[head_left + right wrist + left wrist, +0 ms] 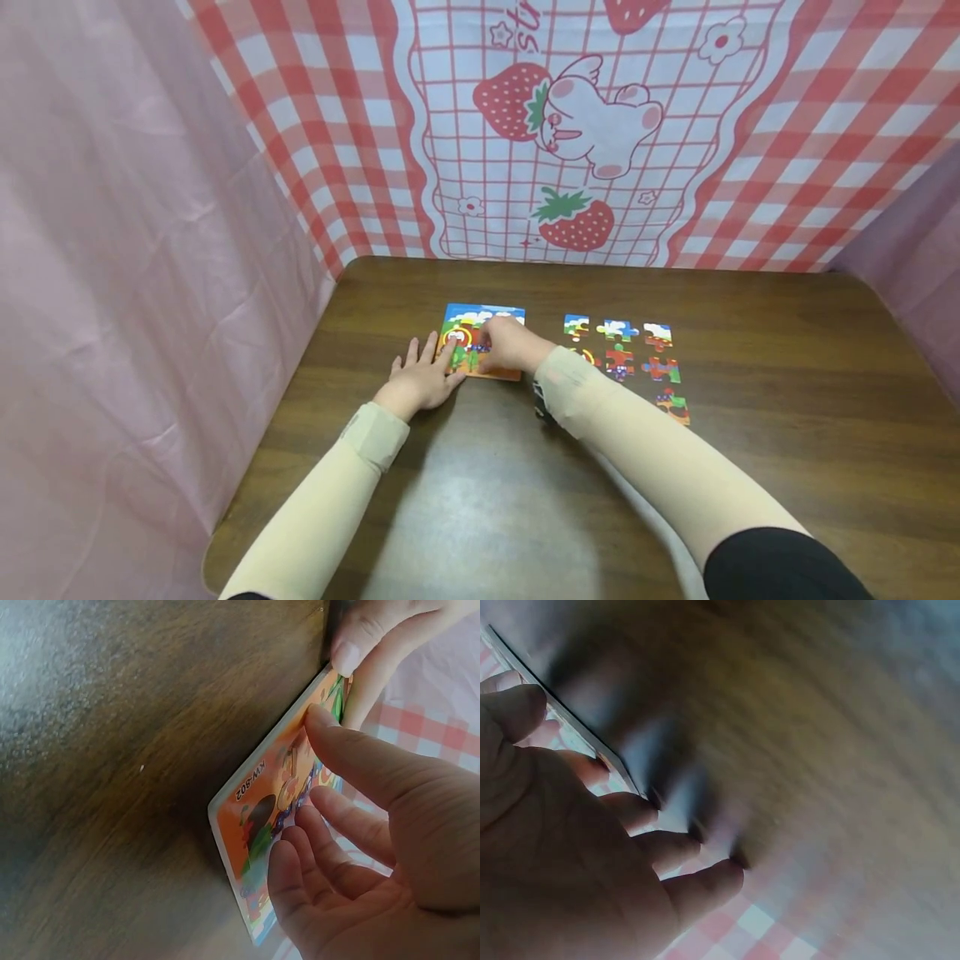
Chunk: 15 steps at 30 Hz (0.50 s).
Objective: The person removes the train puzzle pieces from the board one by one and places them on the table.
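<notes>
A rectangular jigsaw puzzle board [510,374] with a bright cartoon picture lies on the table toward the far left. My left hand [422,382] rests flat with spread fingers; the thumb and index finger touch the board's left side. In the left wrist view, the left hand [577,832] meets the board's edge [577,727]. My right hand [513,342] is over the board, thumb near its lower edge and fingers bent loosely above the picture. In the right wrist view, a gap separates the right hand's thumb from its fingers [349,817], with no loose piece visible between them.
Loose jigsaw pieces lie in rows right of the board, among them a sky piece [618,330], a red piece [663,369] and a lower corner piece [675,407]. My right forearm crosses beside them. A checked cloth [360,125] hangs behind the wooden table [780,400].
</notes>
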Available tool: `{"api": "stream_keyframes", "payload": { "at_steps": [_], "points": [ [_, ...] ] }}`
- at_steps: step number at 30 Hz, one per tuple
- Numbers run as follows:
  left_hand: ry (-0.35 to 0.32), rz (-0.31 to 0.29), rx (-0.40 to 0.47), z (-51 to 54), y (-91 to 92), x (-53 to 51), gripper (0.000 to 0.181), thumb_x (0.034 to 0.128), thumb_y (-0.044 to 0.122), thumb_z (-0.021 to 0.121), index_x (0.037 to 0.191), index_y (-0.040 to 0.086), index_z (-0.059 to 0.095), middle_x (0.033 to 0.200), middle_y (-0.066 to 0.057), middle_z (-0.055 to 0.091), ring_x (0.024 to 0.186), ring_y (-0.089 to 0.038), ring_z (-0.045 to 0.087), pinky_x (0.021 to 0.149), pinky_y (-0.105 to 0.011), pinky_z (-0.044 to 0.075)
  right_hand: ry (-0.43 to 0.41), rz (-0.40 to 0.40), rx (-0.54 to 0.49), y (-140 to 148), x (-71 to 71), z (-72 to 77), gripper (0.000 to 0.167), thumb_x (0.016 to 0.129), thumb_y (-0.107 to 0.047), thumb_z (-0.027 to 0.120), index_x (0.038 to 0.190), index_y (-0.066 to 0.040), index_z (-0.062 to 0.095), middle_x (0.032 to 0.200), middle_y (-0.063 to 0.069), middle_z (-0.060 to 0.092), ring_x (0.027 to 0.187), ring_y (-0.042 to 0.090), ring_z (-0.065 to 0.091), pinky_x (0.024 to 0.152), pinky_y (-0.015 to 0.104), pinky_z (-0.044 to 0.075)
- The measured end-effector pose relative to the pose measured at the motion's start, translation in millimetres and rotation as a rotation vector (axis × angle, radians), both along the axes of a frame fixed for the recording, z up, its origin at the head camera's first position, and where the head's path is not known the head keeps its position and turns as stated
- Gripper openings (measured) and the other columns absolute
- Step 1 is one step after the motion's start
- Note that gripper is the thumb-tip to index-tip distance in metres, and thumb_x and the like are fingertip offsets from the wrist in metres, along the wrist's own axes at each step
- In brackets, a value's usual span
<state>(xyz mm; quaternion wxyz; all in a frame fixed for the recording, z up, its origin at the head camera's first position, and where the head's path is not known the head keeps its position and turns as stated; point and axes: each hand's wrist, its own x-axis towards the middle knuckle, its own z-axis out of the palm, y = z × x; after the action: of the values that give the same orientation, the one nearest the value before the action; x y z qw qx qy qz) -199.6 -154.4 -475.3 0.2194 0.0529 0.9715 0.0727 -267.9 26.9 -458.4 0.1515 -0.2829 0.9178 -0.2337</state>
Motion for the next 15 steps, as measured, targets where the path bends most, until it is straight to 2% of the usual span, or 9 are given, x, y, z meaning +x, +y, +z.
{"api": "stream_keyframes", "payload": {
  "at_steps": [6, 11, 15],
  "points": [
    [0.001, 0.012, -0.009, 6.7, 3.7, 3.4, 0.071, 0.1073, 0.057, 0.032, 0.166, 0.026, 0.007, 0.17, -0.011, -0.001, 0.151, -0.043, 0.001, 0.115, -0.065, 0.015, -0.014, -0.009, 0.011, -2.8, 0.3, 0.6, 0.031, 0.073, -0.012, 0.092, 0.094, -0.001, 0.071, 0.085, 0.004, 0.065, 0.079, 0.021, 0.06, 0.073, 0.034, 0.052],
    [-0.007, 0.022, -0.007, 4.1, 5.4, 4.4, 0.082, 0.1034, 0.063, 0.04, 0.166, 0.021, 0.007, 0.17, -0.011, -0.001, 0.151, -0.045, 0.003, 0.115, -0.063, 0.017, -0.027, -0.018, 0.02, -3.7, 0.2, 1.2, 0.031, 0.074, -0.012, 0.092, 0.095, -0.002, 0.071, 0.087, 0.004, 0.066, 0.079, 0.02, 0.06, 0.072, 0.032, 0.052],
    [0.013, -0.026, -0.014, 8.3, 7.9, 6.6, 0.083, 0.1035, 0.061, 0.041, 0.166, 0.018, 0.008, 0.17, -0.01, 0.0, 0.151, -0.043, 0.003, 0.116, -0.062, 0.017, -0.028, -0.035, 0.026, -2.8, 0.5, 2.8, 0.03, 0.074, -0.012, 0.092, 0.093, -0.001, 0.071, 0.085, 0.004, 0.066, 0.079, 0.021, 0.06, 0.071, 0.033, 0.051]
  ]
}}
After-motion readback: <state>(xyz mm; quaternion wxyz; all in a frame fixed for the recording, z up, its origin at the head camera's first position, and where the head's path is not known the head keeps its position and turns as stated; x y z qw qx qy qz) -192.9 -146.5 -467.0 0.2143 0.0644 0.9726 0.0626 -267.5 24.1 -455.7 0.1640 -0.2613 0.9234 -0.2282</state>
